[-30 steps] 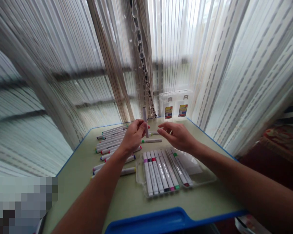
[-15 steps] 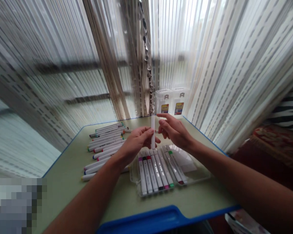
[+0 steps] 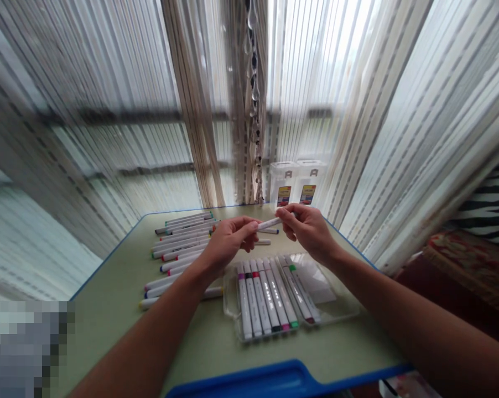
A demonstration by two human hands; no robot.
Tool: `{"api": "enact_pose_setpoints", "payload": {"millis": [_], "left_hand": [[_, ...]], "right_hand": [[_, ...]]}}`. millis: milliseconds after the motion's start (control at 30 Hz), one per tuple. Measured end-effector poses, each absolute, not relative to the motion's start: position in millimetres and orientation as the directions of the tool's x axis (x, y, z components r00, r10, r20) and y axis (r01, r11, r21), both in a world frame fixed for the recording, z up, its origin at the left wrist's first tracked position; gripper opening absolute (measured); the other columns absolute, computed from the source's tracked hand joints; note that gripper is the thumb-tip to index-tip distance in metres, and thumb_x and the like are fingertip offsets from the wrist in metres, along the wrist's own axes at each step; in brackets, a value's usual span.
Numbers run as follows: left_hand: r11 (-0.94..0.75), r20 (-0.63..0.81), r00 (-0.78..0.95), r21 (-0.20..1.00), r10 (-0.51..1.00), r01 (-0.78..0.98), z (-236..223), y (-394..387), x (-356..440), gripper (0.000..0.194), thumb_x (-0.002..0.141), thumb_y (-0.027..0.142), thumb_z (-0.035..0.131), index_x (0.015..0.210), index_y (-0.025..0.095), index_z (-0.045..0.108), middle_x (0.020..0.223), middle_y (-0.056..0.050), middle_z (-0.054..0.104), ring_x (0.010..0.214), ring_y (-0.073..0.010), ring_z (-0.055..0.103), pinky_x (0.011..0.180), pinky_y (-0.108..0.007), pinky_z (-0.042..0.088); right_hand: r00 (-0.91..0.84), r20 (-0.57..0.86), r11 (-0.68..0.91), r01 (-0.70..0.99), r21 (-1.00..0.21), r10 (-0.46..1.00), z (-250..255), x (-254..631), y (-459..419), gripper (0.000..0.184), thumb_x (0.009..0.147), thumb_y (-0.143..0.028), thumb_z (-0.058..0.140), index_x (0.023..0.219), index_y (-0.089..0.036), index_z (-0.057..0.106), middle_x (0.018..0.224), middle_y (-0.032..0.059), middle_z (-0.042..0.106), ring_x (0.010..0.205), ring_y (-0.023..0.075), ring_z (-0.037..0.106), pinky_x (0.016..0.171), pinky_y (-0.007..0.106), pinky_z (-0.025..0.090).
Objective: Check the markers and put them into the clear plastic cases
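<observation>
A white marker (image 3: 269, 223) is held level above the table between my two hands. My left hand (image 3: 235, 235) pinches one end of it, and my right hand (image 3: 303, 225) has its fingers closed on the other end. Below them lies an open clear plastic case (image 3: 232, 301); several white markers (image 3: 268, 298) with coloured bands stand side by side in it. To the left, more loose markers (image 3: 183, 251) lie in a rough column, some partly behind my left forearm. Behind my hands, a marker with a dark blue end (image 3: 273, 231) rests on the table.
Two clear plastic boxes (image 3: 283, 179) with yellow labels stand at the table's far edge, before the striped curtains (image 3: 145, 138). A beaded string (image 3: 255, 88) hangs there. The green table (image 3: 120, 320) has a blue rim with a molded front tray (image 3: 241, 384).
The marker has gone from upright in my left hand to nearly level. My right hand, earlier apart from it with fingers loose, has closed on its other end.
</observation>
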State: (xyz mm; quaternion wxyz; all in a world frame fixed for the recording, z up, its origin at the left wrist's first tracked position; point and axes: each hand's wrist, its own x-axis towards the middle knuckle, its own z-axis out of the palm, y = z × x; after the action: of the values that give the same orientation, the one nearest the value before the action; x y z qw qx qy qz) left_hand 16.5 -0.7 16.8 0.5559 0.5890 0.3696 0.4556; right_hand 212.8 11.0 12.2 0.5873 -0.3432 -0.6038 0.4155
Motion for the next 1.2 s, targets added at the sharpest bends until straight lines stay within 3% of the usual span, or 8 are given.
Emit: {"api": "enact_pose_setpoints", "payload": {"millis": [167,467,767,933,1200], "left_hand": [[-0.117,0.166,0.240,0.972,0.956,-0.203,21,2,4,0.027,0.080,0.032,0.077,0.097,0.011,0.076,0.076,-0.006,0.072,0.058,-0.0092,0.059,0.057,-0.022,0.047],[-0.166,0.298,0.385,0.926,0.874,-0.340,27,-9,1,0.031,0.078,0.026,0.082,0.108,0.019,0.078,0.084,-0.008,0.077,0.067,-0.0093,0.065,0.066,-0.021,0.049],[-0.171,0.289,0.391,0.936,0.874,-0.307,28,-12,2,0.035,0.071,0.024,0.088,0.104,0.018,0.080,0.078,-0.007,0.077,0.071,-0.0124,0.068,0.064,-0.021,0.048],[-0.130,0.218,0.348,0.957,0.912,-0.259,31,-15,3,0.035,0.069,0.034,0.088,0.098,0.016,0.080,0.078,-0.009,0.077,0.063,-0.0124,0.065,0.057,-0.023,0.045],[-0.022,0.183,0.402,0.927,0.897,-0.375,34,-15,5,0.028,0.071,0.037,0.087,0.084,0.014,0.080,0.067,-0.007,0.073,0.061,-0.0118,0.065,0.059,-0.022,0.046]], "right_hand": [[-0.026,0.383,0.372,-0.180,-0.911,0.924,9,215,17,0.038,0.077,-0.049,0.081,0.074,-0.014,0.067,0.049,-0.0042,0.053,0.038,0.0055,0.041,0.036,0.020,0.028],[-0.142,0.225,0.153,-0.395,-0.906,0.964,13,210,13,0.039,0.068,-0.047,0.088,0.071,-0.015,0.065,0.049,-0.0046,0.053,0.040,0.0055,0.041,0.038,0.020,0.029],[-0.198,0.229,0.136,-0.393,-0.909,0.953,14,210,12,0.038,0.070,-0.046,0.087,0.071,-0.014,0.065,0.049,-0.0047,0.052,0.041,0.0052,0.040,0.040,0.021,0.028],[-0.205,0.248,0.160,-0.369,-0.916,0.947,14,210,11,0.038,0.073,-0.046,0.085,0.070,-0.015,0.064,0.048,-0.0050,0.052,0.040,0.0056,0.040,0.040,0.021,0.027],[-0.193,0.289,0.203,-0.371,-0.906,0.937,13,212,11,0.035,0.073,-0.044,0.085,0.072,-0.015,0.065,0.048,-0.0049,0.052,0.041,0.0059,0.040,0.041,0.021,0.029]]}}
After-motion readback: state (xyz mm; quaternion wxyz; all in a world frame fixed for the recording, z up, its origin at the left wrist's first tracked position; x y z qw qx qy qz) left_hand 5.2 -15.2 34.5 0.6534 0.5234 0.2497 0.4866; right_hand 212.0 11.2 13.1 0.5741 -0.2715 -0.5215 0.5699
